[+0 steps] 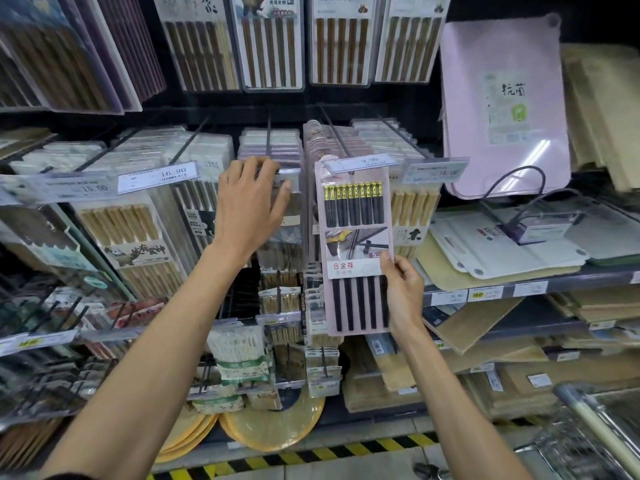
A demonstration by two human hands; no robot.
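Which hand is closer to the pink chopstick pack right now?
Right. The right hand grips the pink pack at its lower right edge; the left hand is off to its left, fingers on the neighbouring packs, not touching it.

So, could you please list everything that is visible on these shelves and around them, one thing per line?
pink chopstick pack: one, pink card with black gold-topped chopsticks, centre
wooden chopstick packs: four facing front, brown, top row
hanging chopstick packs: many, pale wood, middle hooks
price tags: several, white, hook ends
pink cutting board: one, pink, upper right
round boards: several, tan, bottom centre
shopping cart: one, grey metal, lower right corner
striped floor tape: one, yellow and black, below the shelves
left hand: one, touches hanging chopstick packs left of the pink pack
right hand: one, grips the pink chopstick pack's right edge
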